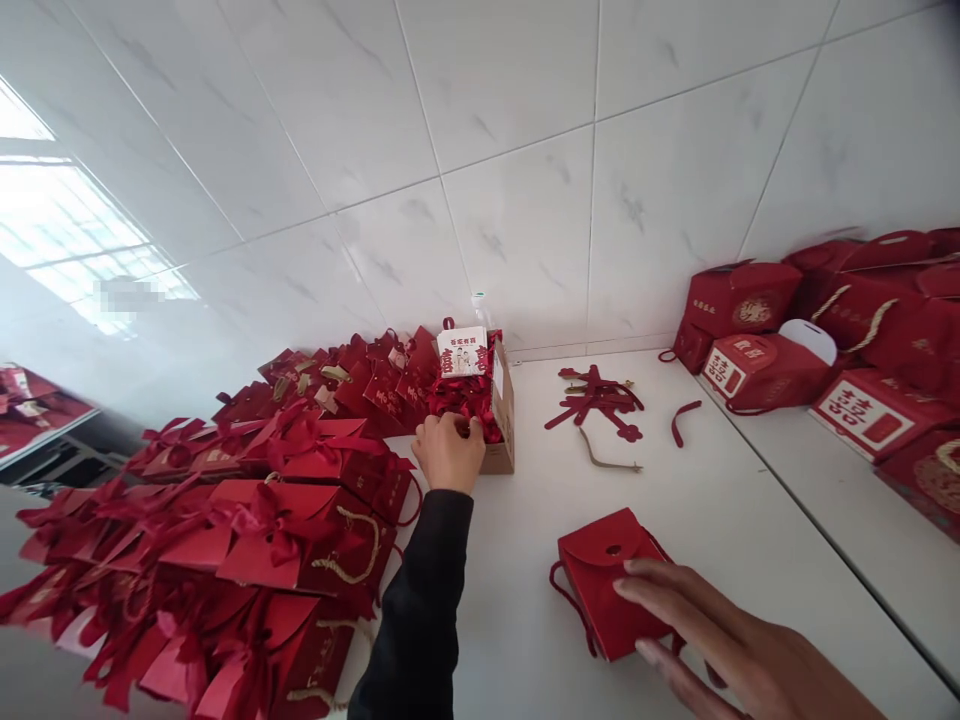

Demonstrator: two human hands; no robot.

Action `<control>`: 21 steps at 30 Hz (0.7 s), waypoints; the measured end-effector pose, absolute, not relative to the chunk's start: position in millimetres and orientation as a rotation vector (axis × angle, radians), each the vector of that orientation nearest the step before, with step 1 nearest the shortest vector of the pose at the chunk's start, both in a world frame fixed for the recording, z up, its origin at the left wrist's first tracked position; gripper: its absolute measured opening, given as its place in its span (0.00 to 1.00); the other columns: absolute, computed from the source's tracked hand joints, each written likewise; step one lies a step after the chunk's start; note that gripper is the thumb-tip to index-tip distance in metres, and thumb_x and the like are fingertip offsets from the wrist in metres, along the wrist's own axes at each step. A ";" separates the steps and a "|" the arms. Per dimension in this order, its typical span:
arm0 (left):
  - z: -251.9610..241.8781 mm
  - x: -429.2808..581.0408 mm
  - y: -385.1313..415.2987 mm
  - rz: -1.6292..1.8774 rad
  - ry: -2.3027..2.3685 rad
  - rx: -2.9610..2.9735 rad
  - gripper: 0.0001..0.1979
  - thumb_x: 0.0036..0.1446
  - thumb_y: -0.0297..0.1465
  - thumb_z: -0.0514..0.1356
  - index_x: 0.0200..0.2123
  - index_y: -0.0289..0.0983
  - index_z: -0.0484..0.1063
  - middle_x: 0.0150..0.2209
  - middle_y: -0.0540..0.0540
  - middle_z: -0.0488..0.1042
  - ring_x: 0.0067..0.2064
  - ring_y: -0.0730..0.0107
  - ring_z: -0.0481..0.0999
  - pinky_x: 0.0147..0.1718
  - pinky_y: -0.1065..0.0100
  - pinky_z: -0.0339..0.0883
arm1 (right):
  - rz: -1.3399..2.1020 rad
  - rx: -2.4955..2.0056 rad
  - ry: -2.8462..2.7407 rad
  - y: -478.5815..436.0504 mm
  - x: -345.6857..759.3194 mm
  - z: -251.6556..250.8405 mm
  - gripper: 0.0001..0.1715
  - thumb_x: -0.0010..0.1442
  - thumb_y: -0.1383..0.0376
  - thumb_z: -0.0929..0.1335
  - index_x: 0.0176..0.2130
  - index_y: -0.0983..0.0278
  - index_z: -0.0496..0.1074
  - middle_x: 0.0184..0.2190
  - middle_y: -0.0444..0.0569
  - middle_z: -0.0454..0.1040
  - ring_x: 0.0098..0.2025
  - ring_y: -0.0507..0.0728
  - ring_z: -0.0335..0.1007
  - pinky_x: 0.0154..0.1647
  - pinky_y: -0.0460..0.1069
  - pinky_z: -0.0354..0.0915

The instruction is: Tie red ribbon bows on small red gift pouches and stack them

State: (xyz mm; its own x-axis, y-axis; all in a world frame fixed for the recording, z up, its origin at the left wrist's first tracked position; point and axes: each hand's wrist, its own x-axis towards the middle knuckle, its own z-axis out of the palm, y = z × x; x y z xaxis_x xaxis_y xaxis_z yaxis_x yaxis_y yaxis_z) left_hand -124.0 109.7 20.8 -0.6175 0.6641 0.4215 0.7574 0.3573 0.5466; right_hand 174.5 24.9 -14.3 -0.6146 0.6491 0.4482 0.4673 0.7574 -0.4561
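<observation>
My left hand [450,450] reaches to the near edge of a small cardboard box [505,425] filled with red ribbon bows [469,395]. Its fingers are curled together at the bows, and what they grip is hidden. In front of me a small red gift box [607,580] with a closed flap and a dark red cord handle stands on the white table [517,560]. My right hand [712,635] is open, its outstretched fingers resting against that box's right side.
Red gift boxes with bows [262,530] are stacked at left. Cards [461,352] lie atop the cardboard box. Loose dark red straps [596,400] and a beige cord [607,458] lie toward the tiled wall [517,230]. More red boxes [772,370] stand at right.
</observation>
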 end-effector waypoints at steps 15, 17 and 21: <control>110.7 -57.1 29.6 -1.781 -1.694 -1.468 0.04 0.68 0.33 0.58 0.42 0.40 0.70 0.36 0.50 0.75 0.36 0.70 0.77 0.38 0.66 0.72 | 0.736 -1.126 -1.967 7.3 196.4 13.1 0.16 0.67 0.52 0.67 0.52 0.52 0.76 0.50 0.48 0.80 0.42 0.57 0.83 0.37 0.42 0.78; 102.2 -23.7 2.8 -1.729 -1.766 -1.736 0.02 0.67 0.29 0.59 0.40 0.41 0.72 0.33 0.52 0.75 0.34 0.71 0.78 0.36 0.69 0.73 | 0.789 -1.128 -1.936 -1.8 194.4 19.0 0.21 0.67 0.50 0.66 0.57 0.49 0.74 0.57 0.49 0.78 0.52 0.62 0.80 0.43 0.47 0.79; 69.0 27.2 -36.3 -1.737 -1.839 -2.282 0.06 0.64 0.26 0.60 0.37 0.44 0.73 0.27 0.51 0.73 0.28 0.70 0.73 0.28 0.68 0.71 | 0.993 -1.195 -1.752 -18.2 190.2 21.9 0.24 0.71 0.49 0.62 0.61 0.47 0.72 0.59 0.49 0.78 0.57 0.68 0.77 0.46 0.55 0.81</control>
